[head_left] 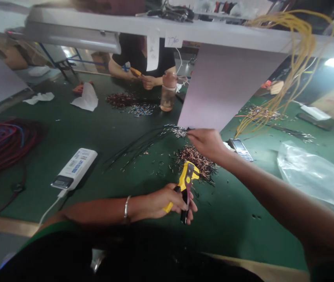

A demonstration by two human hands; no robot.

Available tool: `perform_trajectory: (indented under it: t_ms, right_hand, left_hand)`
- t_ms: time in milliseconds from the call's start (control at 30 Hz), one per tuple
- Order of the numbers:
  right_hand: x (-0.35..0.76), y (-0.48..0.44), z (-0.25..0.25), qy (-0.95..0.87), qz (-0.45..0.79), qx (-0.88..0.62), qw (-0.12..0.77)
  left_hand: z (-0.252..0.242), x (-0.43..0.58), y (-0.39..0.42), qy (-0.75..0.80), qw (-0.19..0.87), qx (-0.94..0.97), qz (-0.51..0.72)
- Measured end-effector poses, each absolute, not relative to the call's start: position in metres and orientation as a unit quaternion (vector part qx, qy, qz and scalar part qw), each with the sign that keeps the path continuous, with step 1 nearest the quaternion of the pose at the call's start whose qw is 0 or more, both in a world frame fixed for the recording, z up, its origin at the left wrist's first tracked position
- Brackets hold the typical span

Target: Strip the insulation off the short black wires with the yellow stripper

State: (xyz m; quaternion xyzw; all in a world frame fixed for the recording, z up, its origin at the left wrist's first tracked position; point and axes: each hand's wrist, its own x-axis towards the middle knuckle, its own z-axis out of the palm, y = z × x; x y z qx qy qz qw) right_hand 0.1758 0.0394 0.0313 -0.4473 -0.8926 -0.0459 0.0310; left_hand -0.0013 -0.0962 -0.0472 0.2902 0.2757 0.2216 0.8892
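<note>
On the green desk (pixel 231 223), black wires (pixel 142 141) are lying mid-frame, their long axis slanting up rightward toward your right grip (pixel 206 141), the nearer of 2; whether it's pinching any, I cannot tell. Lower centre, your left grip (pixel 171 200) is clasping a yellow-and-black stripper (pixel 186 178).

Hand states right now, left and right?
Left hand: closed around the yellow-and-black wire stripper.
Right hand: curled at the silvery wire ends; whether it grips any can't be told.

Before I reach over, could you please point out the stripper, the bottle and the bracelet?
Stripper (pixel 183 178): head view, on its yellow body.
Bottle (pixel 167 98): head view, on its lower wall.
Bracelet (pixel 126 206): head view, on its band.
</note>
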Motion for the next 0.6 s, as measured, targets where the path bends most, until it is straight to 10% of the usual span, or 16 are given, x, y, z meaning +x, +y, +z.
perform_trajectory:
  t_ms: [200,600]
  right_hand:
    - [0.263,-0.066,-0.012,-0.819,0.020,-0.526,0.228]
    - [0.331,-0.132,-0.070,-0.833,-0.140,-0.514,0.152]
  left_hand:
    - [-0.037,-0.010,-0.081,0.232,0.880,0.313,0.271]
    - [-0.024,-0.015,-0.065,0.216,0.853,0.330,0.342]
